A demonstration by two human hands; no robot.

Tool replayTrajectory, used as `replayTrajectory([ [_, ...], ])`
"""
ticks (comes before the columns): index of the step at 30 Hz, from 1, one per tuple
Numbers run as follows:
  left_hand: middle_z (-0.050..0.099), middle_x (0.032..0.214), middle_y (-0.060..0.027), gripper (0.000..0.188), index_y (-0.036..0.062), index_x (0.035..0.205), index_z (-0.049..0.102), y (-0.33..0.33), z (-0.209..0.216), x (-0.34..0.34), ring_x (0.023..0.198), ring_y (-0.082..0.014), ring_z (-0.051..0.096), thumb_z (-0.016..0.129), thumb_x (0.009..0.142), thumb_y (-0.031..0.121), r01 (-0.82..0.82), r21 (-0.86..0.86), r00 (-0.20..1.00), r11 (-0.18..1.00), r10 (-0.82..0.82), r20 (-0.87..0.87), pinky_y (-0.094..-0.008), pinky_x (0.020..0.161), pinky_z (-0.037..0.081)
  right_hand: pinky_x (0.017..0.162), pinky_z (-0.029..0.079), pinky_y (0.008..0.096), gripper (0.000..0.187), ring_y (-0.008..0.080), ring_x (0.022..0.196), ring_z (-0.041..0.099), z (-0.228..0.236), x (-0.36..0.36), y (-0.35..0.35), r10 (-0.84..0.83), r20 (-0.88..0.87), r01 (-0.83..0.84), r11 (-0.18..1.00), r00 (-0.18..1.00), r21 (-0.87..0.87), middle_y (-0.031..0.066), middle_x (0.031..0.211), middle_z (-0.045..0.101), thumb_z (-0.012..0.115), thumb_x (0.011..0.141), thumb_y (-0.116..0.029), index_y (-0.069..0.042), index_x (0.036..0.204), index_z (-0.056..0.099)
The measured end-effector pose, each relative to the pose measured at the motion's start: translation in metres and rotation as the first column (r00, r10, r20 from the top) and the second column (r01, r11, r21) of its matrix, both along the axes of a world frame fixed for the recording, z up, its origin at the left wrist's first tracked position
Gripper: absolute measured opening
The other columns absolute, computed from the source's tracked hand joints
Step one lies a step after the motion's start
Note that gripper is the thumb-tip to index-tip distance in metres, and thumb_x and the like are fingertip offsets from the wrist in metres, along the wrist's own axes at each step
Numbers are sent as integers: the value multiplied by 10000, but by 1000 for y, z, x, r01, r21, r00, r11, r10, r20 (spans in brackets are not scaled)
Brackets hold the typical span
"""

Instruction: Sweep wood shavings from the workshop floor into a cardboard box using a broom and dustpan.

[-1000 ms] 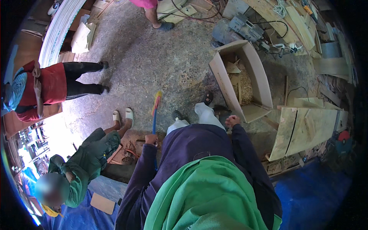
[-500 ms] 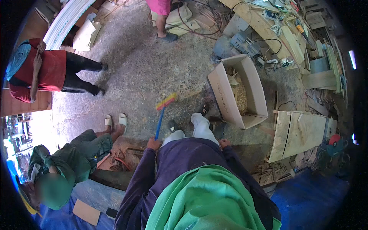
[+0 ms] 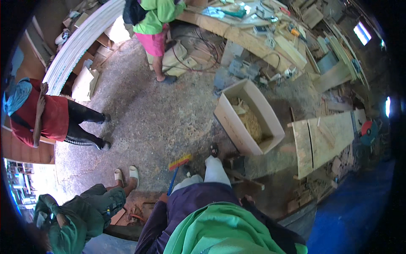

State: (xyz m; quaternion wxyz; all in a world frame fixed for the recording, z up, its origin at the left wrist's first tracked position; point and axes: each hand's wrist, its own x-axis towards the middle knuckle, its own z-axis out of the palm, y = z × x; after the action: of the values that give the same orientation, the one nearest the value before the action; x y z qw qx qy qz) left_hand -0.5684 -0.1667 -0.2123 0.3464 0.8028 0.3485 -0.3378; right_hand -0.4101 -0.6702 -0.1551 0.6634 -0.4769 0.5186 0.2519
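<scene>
My left hand (image 3: pixel 163 197) is at my left hip, closed round the blue handle of a broom (image 3: pixel 180 161). The broom head, with red and yellow bristles, is low by the concrete floor, just ahead of my left shoe; whether it touches the floor I cannot tell. On the other side, my right hand (image 3: pixel 247 200) hangs beside my right hip, small and dark in the picture, so its fingers do not show clearly. A large open cardboard box (image 3: pixel 272 114) stands ahead to the right, holding wood shavings (image 3: pixel 250 127) and scraps.
A person in red (image 3: pixel 50 114) stands at the left, one in dark green (image 3: pixel 80 216) nearer, and one in pink shorts (image 3: pixel 150 44) by a cluttered workbench (image 3: pixel 237 31). A wooden panel (image 3: pixel 330 142) lies right of the box. Offcuts and a blue tarp (image 3: pixel 347 216) are near right.
My view has tilted up and shifted, so the workbench and the person in pink shorts show more. The broom head is closer to my left shoe. My left hand keeps its grip.
</scene>
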Motion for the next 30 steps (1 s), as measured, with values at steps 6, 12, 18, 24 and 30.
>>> replayTrajectory([
  [6, 556, 841, -194, 383, 63, 867, 581, 19, -73, -25, 781, -349, 540, 456, 734, 400, 255, 65, 964, 965, -259, 55, -409, 681, 437, 661, 467, 429, 381, 312, 750, 515, 16, 30, -11, -467, 102, 460, 884, 878, 89, 129, 868, 455, 519, 766, -245, -56, 1074, 398],
  [12, 558, 875, -205, 379, 55, 874, 575, 21, -37, -4, 830, -348, 543, 468, 728, 388, 44, 117, 998, 992, -38, -51, -430, 695, 430, 662, 476, 433, 369, 350, 818, 515, -8, 50, 4, -392, 24, 392, 920, 920, -12, 165, 946, 460, 541, 752, -164, -39, 1067, 396],
  [18, 560, 884, -216, 367, 11, 863, 532, 22, -20, 10, 869, -364, 531, 521, 693, 337, 99, 48, 990, 994, -93, -103, -439, 722, 425, 500, 464, 465, 298, 364, 745, 547, -37, 40, 35, 99, -117, -75, 978, 988, 195, 202, 911, 509, 519, 760, -87, -14, 1029, 414],
  [24, 554, 900, -223, 379, 7, 865, 542, 25, -30, 7, 851, -365, 535, 504, 696, 344, 175, 18, 984, 984, -173, -52, -422, 718, 433, 493, 462, 417, 236, 288, 613, 550, -102, 26, 33, 575, -9, -573, 815, 818, -92, 153, 786, 550, 502, 758, -121, -24, 973, 487],
  [30, 553, 908, -213, 371, 27, 836, 579, 28, -37, 2, 849, -356, 539, 491, 703, 362, 176, -7, 984, 984, -176, -23, -421, 719, 432, 475, 474, 391, 93, 289, 583, 559, -176, 48, 14, 678, 104, -643, 727, 728, -242, 134, 771, 549, 510, 765, -113, -47, 830, 507],
])
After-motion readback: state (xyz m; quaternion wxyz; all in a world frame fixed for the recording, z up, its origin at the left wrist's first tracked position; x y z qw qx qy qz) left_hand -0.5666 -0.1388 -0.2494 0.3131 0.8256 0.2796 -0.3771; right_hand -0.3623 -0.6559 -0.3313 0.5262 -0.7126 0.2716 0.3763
